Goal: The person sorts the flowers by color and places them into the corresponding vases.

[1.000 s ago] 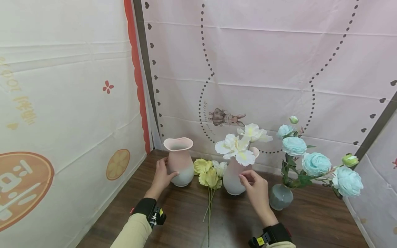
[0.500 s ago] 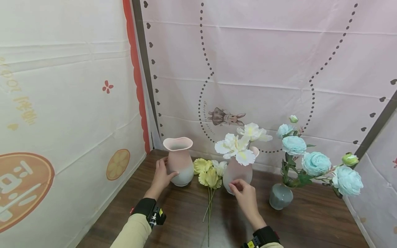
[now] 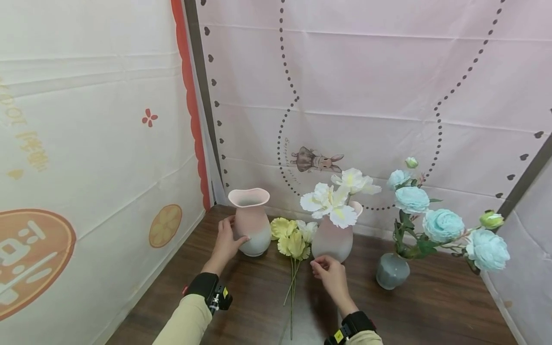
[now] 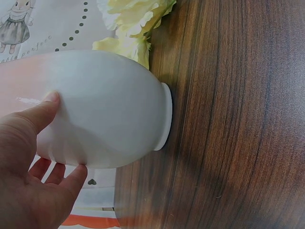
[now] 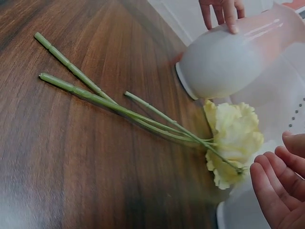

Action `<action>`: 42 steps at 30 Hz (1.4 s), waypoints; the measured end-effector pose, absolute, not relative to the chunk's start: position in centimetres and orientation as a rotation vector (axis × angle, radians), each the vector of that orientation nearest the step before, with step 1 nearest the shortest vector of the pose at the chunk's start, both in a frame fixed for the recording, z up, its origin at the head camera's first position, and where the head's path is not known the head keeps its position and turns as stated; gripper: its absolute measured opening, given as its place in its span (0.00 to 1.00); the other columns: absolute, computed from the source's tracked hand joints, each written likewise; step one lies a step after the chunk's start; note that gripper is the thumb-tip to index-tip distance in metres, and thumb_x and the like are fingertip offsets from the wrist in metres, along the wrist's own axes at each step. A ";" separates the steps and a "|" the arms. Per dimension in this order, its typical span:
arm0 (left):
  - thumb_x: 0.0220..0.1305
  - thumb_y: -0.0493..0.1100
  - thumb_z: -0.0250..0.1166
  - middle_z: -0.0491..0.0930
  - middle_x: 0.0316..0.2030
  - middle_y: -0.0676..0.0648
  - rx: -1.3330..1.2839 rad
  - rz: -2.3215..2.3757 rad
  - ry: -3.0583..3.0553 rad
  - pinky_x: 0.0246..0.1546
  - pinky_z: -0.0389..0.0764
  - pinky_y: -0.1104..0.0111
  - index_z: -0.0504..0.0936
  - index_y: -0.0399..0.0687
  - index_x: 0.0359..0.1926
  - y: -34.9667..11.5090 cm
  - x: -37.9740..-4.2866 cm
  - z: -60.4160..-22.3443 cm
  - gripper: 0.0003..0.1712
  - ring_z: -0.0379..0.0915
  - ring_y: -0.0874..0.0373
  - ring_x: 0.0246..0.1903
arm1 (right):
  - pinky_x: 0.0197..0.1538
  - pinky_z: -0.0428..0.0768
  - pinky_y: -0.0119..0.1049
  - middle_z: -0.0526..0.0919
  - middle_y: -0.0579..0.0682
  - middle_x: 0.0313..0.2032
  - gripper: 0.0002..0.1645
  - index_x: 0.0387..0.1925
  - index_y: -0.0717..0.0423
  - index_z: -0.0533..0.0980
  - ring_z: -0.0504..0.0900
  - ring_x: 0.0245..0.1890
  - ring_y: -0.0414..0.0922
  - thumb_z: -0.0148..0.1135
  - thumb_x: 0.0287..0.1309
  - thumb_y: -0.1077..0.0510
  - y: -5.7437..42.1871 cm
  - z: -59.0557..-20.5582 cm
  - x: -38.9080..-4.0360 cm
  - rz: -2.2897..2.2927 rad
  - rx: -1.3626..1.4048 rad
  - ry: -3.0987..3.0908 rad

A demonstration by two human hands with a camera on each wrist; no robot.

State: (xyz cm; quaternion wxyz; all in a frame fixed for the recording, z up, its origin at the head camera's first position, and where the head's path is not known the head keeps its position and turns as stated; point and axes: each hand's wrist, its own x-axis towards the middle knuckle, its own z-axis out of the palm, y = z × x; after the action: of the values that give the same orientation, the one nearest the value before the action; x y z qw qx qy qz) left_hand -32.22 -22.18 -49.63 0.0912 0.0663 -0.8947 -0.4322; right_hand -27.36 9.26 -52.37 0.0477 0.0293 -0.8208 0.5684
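A pink-to-white vase (image 3: 253,227) with a wavy rim stands upright on the table. My left hand (image 3: 224,245) holds its left side, the thumb across the front and the fingers behind, as the left wrist view of this hand (image 4: 33,176) shows. Right of the vase lie yellow and white artificial flowers (image 3: 294,245), their thin green stems (image 5: 90,95) pointing toward me. My right hand (image 3: 331,279), fingers loosely bent and holding nothing, is beside these flowers. It overlaps the foot of a second pink-and-white vase (image 3: 332,239), which bears white blossoms (image 3: 331,203).
A small grey glass vase (image 3: 393,272) with pale blue flowers (image 3: 443,225) stands on the right of the wooden table (image 3: 414,316). Printed cloth walls (image 3: 366,96) close in the back and both sides.
My right hand has moved left and down from the second vase's right side toward the lying flowers. My left hand keeps its hold on the left vase. The head view has shifted slightly.
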 end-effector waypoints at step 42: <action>0.60 0.41 0.72 0.52 0.70 0.35 0.210 -1.329 -2.636 0.74 0.63 0.48 0.50 0.41 0.73 -22.1 -31.7 -49.5 0.49 0.55 0.39 0.73 | 0.39 0.90 0.36 0.86 0.65 0.38 0.17 0.48 0.77 0.77 0.86 0.32 0.42 0.63 0.64 0.64 5.6 -56.0 -30.2 2.250 -0.281 -2.416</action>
State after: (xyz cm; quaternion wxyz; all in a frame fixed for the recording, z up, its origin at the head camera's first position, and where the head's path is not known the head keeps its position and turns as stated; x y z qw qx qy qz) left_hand -31.75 -22.05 -49.54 0.0908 0.0706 -0.8869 -0.4473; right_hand -30.22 5.61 -56.03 -0.0859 -0.0845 -0.7265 0.6765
